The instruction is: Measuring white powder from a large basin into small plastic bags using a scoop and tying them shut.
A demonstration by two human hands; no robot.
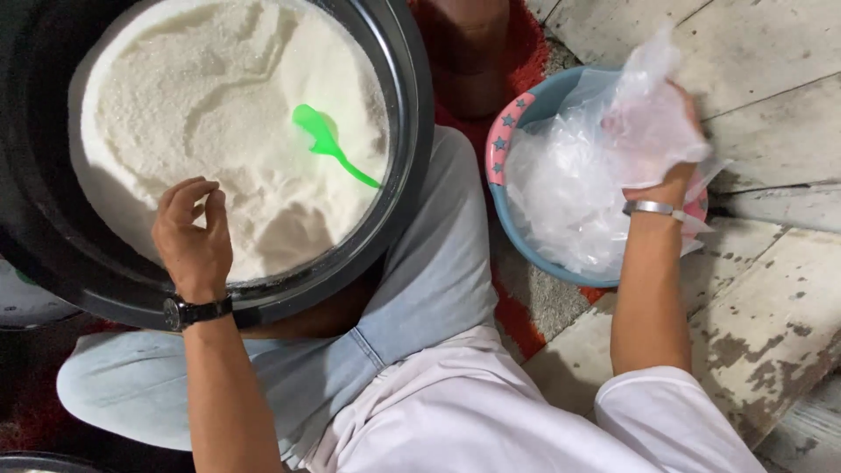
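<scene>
My left hand [193, 236] hovers over the near rim of a big black basin [412, 131] full of white grains [210, 96], fingers loosely curled and holding nothing. A green plastic scoop [328, 140] lies half sunk in the grains to the hand's right. My right hand [661, 144] is inside a blue bowl [501, 210] with a pink star-patterned rim, closed on a clear plastic bag [648, 114] pulled up from the pile of clear bags [561, 193] in it. A dark watch sits on my left wrist, a silver bangle on the right.
I sit on the floor with light jeans [429, 263] and a white shirt. A red rug [526, 52] lies under the bowl. Worn whitish wooden boards [771, 114] cover the right side. Another dark container edge [35, 460] shows at bottom left.
</scene>
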